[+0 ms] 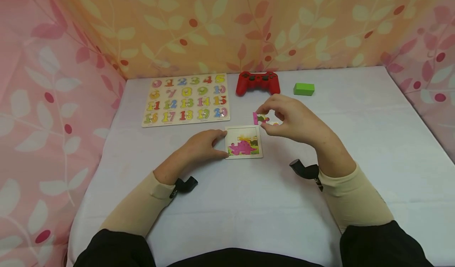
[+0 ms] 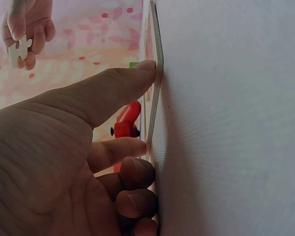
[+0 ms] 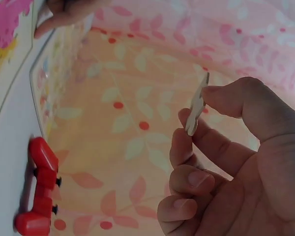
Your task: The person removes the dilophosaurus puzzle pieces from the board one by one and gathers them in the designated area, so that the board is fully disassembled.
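Observation:
A small square jigsaw board [image 1: 243, 128] lies on the table, partly filled with a pink dinosaur picture. My left hand [image 1: 202, 145] holds its left edge, with thumb and index finger at the two near corners; in the left wrist view the other fingers curl beside it. Above and to the right of the board, my right hand [image 1: 292, 119] pinches a jigsaw piece [image 1: 262, 118] between thumb and index finger. This piece, seen edge-on in the right wrist view [image 3: 197, 109], is held up off the table, its plain back facing the left wrist camera.
Behind my left hand lies a wooden number board [image 1: 185, 122] with coloured numerals. A red game controller [image 1: 258, 81] and a green block [image 1: 303, 89] sit towards the back of the white table [image 1: 241, 204]. Patterned cloth [image 1: 227, 26] stands behind the table and at both sides.

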The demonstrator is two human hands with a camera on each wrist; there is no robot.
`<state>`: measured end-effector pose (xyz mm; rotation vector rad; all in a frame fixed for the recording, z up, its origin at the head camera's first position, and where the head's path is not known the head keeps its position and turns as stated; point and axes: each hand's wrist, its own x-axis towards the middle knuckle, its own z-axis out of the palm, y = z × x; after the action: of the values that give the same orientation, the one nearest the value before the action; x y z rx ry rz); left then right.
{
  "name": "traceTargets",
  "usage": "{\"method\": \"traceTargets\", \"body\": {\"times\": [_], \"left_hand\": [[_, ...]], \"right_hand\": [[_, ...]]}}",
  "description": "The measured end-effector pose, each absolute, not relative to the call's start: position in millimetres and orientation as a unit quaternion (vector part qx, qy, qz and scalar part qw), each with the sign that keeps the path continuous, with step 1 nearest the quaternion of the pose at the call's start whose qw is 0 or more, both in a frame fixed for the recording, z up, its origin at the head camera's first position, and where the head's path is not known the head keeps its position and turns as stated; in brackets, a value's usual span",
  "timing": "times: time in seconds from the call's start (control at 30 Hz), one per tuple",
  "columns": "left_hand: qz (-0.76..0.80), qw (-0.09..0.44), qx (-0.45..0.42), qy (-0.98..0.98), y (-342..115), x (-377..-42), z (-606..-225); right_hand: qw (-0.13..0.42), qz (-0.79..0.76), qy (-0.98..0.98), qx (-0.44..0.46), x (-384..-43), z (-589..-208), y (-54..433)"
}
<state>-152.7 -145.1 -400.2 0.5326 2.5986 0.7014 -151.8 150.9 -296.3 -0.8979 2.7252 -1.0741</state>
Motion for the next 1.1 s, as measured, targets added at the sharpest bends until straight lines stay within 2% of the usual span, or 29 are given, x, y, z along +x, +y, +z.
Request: {"method": "traceTargets", "body": {"times": [0.37, 0.67, 1.1], "left_hand": [[0.247, 0.196, 0.196, 0.929, -142.9, -153.8, -399.7], [0.254, 0.200, 0.190, 0.927, -143.6, -152.9, -401.8], [0.250, 0.194, 0.192, 0.929, -145.5, -152.4, -402.7]], "right_hand": [[0.033, -0.319, 0.908, -0.268, -151.7, -289.1, 174.2], [0.037, -0.323, 0.917, -0.233, -146.3, -303.7, 198.8], [0.090, -0.315, 0.918, -0.224, -148.3, -339.2, 227.4]]}}
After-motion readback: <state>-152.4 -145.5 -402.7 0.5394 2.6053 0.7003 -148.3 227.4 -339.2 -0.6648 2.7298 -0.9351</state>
